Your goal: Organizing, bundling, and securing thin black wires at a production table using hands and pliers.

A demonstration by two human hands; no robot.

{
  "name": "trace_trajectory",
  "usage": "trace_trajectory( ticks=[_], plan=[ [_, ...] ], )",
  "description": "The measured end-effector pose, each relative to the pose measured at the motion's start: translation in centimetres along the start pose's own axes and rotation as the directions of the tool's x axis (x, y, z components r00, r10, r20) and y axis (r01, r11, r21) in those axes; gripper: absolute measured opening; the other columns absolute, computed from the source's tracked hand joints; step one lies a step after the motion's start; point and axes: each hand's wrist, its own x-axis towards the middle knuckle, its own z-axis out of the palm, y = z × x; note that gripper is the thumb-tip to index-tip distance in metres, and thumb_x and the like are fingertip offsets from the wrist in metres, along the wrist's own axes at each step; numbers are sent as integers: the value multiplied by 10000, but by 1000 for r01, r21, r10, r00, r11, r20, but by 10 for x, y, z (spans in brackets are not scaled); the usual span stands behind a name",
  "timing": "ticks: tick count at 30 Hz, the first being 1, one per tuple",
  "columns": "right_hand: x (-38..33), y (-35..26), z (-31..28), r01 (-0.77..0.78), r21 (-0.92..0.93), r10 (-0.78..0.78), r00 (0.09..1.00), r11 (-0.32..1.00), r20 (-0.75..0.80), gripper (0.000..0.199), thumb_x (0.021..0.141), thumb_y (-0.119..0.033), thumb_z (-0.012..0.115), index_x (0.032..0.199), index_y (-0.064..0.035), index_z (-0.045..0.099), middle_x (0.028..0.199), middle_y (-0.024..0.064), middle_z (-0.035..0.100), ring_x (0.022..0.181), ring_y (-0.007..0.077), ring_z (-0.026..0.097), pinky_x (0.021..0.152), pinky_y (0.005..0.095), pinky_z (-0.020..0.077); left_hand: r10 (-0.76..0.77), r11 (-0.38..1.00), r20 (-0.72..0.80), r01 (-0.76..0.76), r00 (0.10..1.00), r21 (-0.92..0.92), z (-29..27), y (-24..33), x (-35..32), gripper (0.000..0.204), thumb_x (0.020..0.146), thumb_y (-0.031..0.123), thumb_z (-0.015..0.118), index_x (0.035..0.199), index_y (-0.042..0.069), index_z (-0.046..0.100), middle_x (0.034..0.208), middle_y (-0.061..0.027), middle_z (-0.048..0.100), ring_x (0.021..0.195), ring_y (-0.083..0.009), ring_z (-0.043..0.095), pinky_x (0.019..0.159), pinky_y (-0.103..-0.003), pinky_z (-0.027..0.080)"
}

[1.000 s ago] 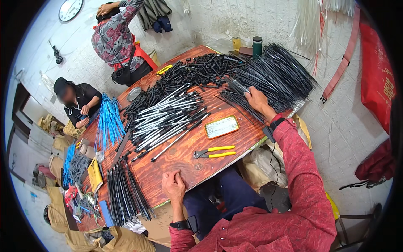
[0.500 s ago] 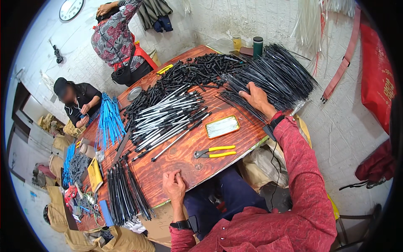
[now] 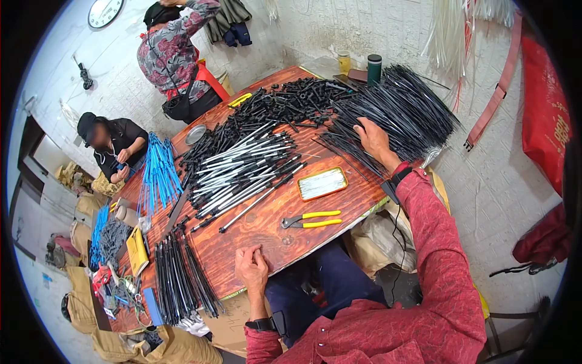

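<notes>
Right hand (image 3: 374, 139) shifted slightly at black rods (image 3: 403, 103), can't tell grip; left hand (image 3: 250, 267) half-open on table (image 3: 260, 225).

A flask (image 3: 374, 70) is standing beyond the right hand (image 3: 374, 139); a strap (image 3: 508, 57) and red bag (image 3: 541, 100) are hanging to that hand's right.

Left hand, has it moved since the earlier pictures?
No, not noticeably: judged against the wooden table and the yellow-handled pliers on it, the left hand rests in the same place.

Left hand (image 3: 251, 267) rests loosely curled; right hand (image 3: 375, 139) is outstretched, its grip unclear
</notes>
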Motion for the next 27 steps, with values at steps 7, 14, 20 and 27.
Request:
trace_trajectory(
  ticks=[7, 14, 20, 27],
  plan=[
    [7, 1, 3, -158, 67, 150, 983, 985, 102, 358, 1012, -336, 590, 1270, -91, 632, 1158, 190, 717, 1058, 418, 672, 876, 507, 525, -26, 1000, 8, 26, 1000, -6, -2, 2, 0, 113, 882, 30, 693, 962, 70, 762, 859, -100, 648, 724, -234, 669, 660, -353, 524],
    [13, 3, 4, -190, -27, 190, 982, 981, -16, 354, 1021, -343, 570, 1264, -93, 631, 1114, 201, 720, 1005, 428, 682, 842, 528, 525, -60, 998, 31, 60, 998, -16, 3, -1, -2, 117, 876, 26, 690, 959, 69, 761, 861, -101, 648, 732, -238, 676, 660, -356, 526],
    [22, 0, -16, -112, -37, 105, 983, 993, -148, 330, 1037, -318, 546, 1261, -86, 618, 1089, 219, 714, 981, 448, 675, 819, 545, 513, -66, 997, 16, 66, 998, -50, 4, 1, -2, 116, 867, 26, 690, 942, 77, 763, 864, -104, 643, 745, -253, 674, 674, -373, 528],
    [2, -32, -70, 50, 93, -24, 964, 994, -266, 291, 1035, -225, 585, 1262, -49, 626, 1089, 236, 704, 961, 455, 677, 789, 492, 532, -103, 991, 0, 103, 995, -86, -3, 2, 0, 95, 876, 62, 703, 944, 88, 764, 858, -117, 621, 769, -284, 654, 675, -381, 520]
  ],
)
